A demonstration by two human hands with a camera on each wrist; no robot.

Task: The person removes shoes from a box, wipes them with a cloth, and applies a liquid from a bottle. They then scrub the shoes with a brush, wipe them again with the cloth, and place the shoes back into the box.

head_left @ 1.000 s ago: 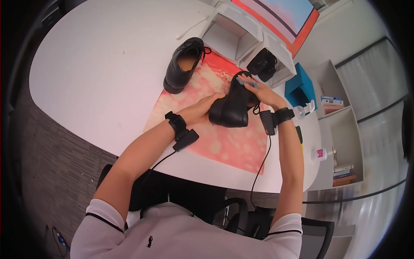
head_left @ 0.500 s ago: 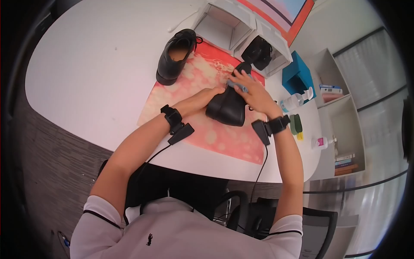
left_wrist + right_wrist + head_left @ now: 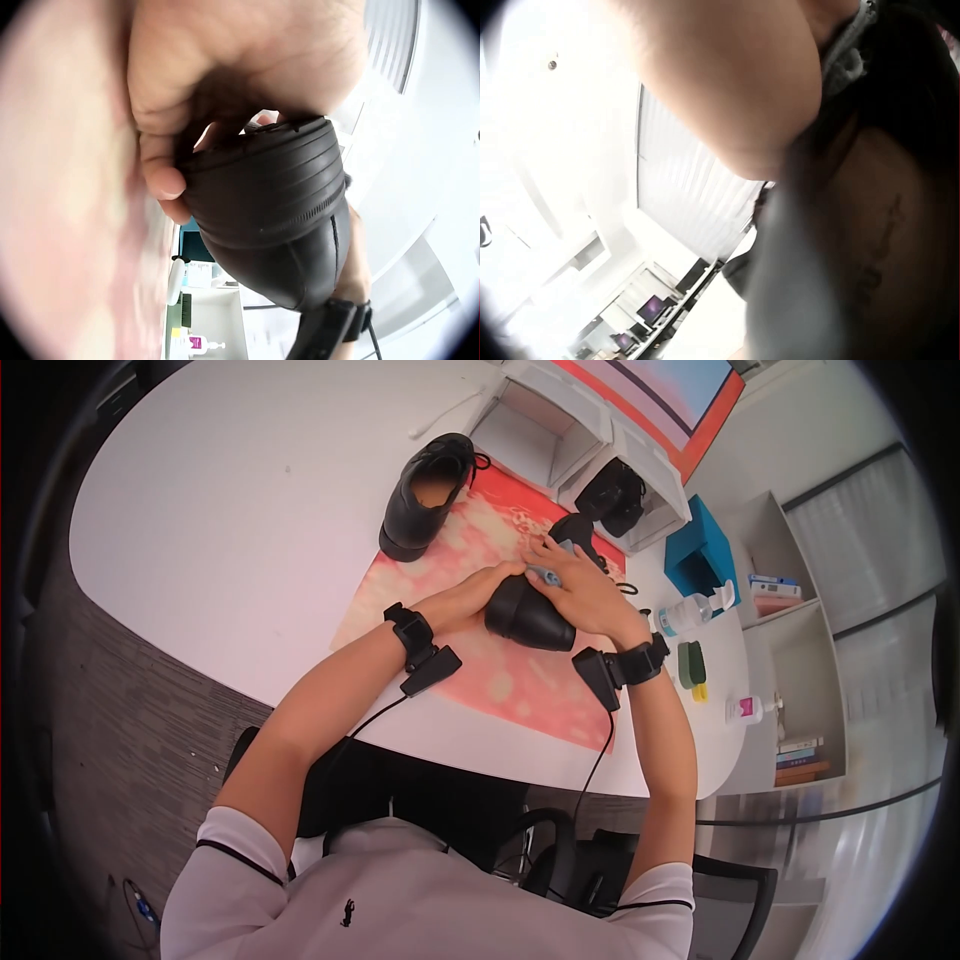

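A black leather lace-up shoe point(image 3: 528, 616) is held over the patterned pink-red mat point(image 3: 510, 690). My left hand point(image 3: 478, 592) grips it from the left side. In the left wrist view this hand's fingers point(image 3: 166, 182) curl at the edge of the ridged sole, the rounded end of the shoe point(image 3: 274, 225) facing the camera. My right hand point(image 3: 590, 592) lies over the shoe, holding a grey-blue cloth point(image 3: 545, 574) against it; the cloth shows between thumb and fingers. The matching shoe point(image 3: 402, 525) stands upright on the mat's left edge.
Two white open-fronted boxes point(image 3: 530, 440) stand behind the mat, the right one with a black item point(image 3: 612, 495) inside. A teal box point(image 3: 700, 555), a clear pump bottle point(image 3: 682, 616) and a green-and-yellow sponge point(image 3: 691, 663) are on the right. Cables hang from both wrist cameras.
My right hand has shifted from the shoe's far end back toward its near part, the cloth moving with it. The shoe has turned in my left hand, which keeps its grip.
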